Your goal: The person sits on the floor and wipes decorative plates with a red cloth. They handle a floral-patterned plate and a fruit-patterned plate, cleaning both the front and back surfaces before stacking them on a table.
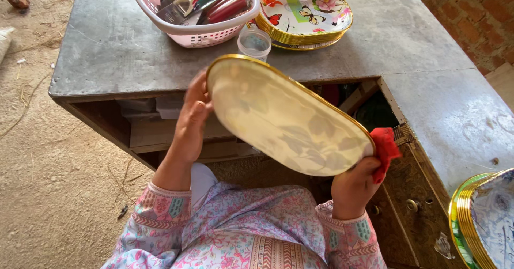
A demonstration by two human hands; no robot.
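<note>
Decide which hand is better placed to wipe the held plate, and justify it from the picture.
Right. The right hand already grips the red cloth at the oval plate rim, while the left hand only steadies the opposite end.

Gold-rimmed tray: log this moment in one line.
left hand: holds gold-rimmed tray | right hand: grips tray, red cloth | tray: underside up

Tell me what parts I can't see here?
All in the head view:
- The tray shows only its pale underside; its top is turned away.
- The red cloth is mostly behind the tray and the right hand.
- The left hand has its fingertips behind the tray's rim.
- The second tray stack is cut off by the right edge.
</note>
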